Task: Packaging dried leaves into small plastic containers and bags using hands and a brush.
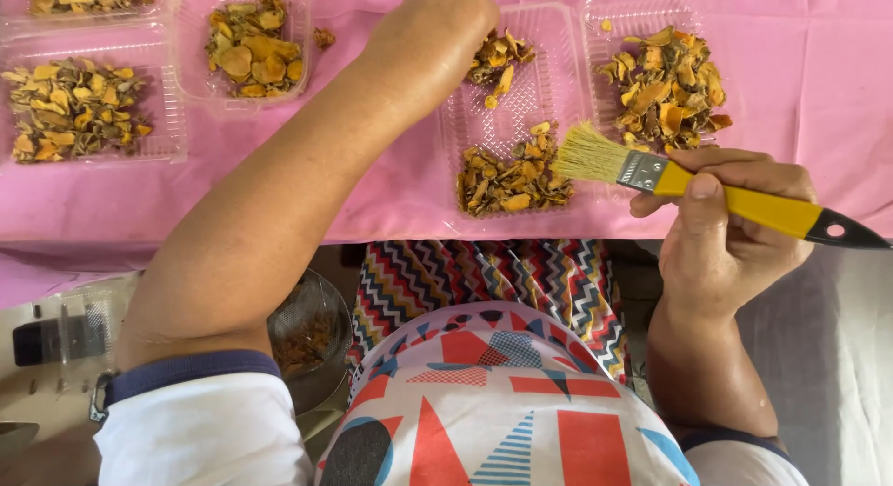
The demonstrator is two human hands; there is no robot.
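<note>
Head view looks straight down at a pink-covered table (800, 67) whose near edge runs just above the person's patterned lap. The left hand (433, 35) reaches across to the far end of a clear plastic tray (558, 26) set at the middle of the near edge; its fingers curl down among the dried orange-yellow slices (498, 58) there, but whether they pinch any cannot be told, since the back of the hand hides them. The right hand (721, 230) is closed firmly around the yellow handle of a paintbrush (716, 193), with the pale bristles resting over a second heap of slices (512, 181) at the tray's near end. A fuller tray (665, 81) stands just to the right, and three more (88, 109) sit toward the far left corner. A metal sieve (312, 332) with dark scraps lies below the table edge by the left arm.

The tray is light and sits close to the near edge, so a hard sweep of the bristles could likely flick slices over the rim onto the lap. The left forearm, crossing low, might also nudge the neighbouring tray (251, 44).
</note>
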